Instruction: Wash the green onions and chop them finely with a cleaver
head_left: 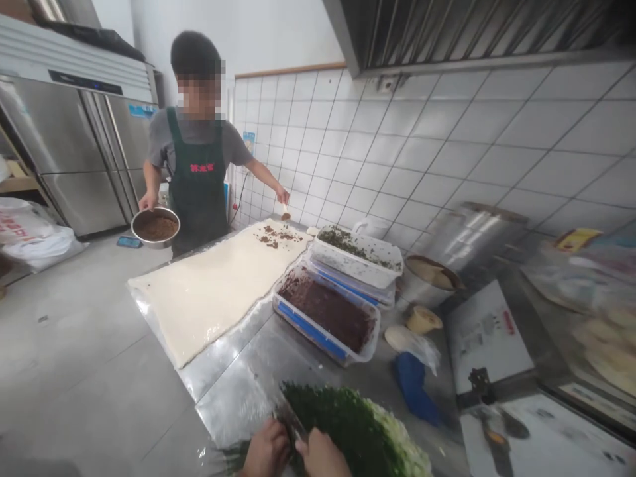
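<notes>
At the lower edge, my right hand (pixel 322 454) is closed around the handle of a knife (pixel 292 412). Its blade, blurred, points up and to the left. Just left of it, my left hand (pixel 268 447) has curled fingers pressing on green scallions (pixel 236 456), which are partly hidden by the hand. To the right of the blade lies a large heap of chopped scallions (pixel 342 424), dark green on one side and pale on the other.
A person (pixel 199 159) across the counter holds a metal bowl (pixel 156 228) and a spoon (pixel 285 213) over a dough sheet (pixel 213 285). A tub of dark paste (pixel 322 308), a tub of chopped greens (pixel 358 250) and a blue cloth (pixel 415 387) stand along the right.
</notes>
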A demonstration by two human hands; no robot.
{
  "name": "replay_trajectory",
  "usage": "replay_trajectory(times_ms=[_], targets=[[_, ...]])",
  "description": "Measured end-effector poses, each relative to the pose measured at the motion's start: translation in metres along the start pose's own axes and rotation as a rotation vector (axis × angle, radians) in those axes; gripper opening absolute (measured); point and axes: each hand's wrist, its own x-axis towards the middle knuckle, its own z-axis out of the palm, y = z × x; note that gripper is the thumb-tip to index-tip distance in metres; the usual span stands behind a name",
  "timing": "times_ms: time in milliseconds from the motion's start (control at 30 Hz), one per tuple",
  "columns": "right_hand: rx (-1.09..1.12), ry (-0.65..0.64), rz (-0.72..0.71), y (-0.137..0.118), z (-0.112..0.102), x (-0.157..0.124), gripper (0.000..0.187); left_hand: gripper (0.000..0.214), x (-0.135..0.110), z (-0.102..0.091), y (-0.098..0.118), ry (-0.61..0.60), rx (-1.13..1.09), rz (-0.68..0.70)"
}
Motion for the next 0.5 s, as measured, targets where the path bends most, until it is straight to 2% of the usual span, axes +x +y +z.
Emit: replay_trajectory(times_ms=[100,200,300,367,500], targets=[[0.026,-0.059,-0.015,0.002,-0.003,0.002,0.028,0.016,0.0,-0.024,0.011,-0.142,-0.001,-0.078],[-0.054,-0.079,-0.047,0.017,-0.008,-0.016,0.033,0.016,0.001,-0.042,0.012,-0.209,-0.02,-0.091],[-0.161,-0.116,-0.081,0.033,-0.012,-0.037,0.035,0.016,0.001,-0.044,0.006,-0.241,-0.016,-0.141],[-0.184,-0.176,-0.056,0.038,-0.012,-0.046,0.035,0.017,0.001,-0.041,0.003,-0.271,-0.025,-0.136],[-0.146,-0.246,0.046,0.018,-0.005,-0.039,0.035,0.018,0.001,-0.039,0.001,-0.303,-0.021,-0.116]])
